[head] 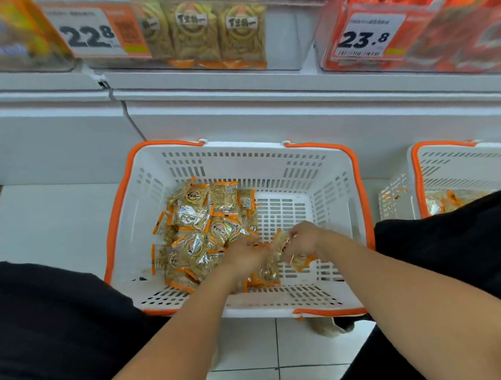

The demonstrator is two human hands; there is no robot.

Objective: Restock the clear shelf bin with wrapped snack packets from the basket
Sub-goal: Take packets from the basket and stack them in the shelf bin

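Both hands reach down into the white basket [330,187]: the right hand [303,240] grips a bunch of snack packets [280,245], and the left hand [245,254] meets it with fingers curled on the same bunch. More packets [197,227] lie heaped in the basket's left half. Above, the clear shelf bin [285,39] holds matching packets upright behind a price label [91,33]. A second basket [459,172] stands to the right.

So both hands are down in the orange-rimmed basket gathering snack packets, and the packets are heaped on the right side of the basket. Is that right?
Not quite. The head view shows the snack packets heaped on the left side of the basket; its right side shows bare floor. The rest holds: the left hand and right hand are both down in the orange-rimmed basket, gathering packets.
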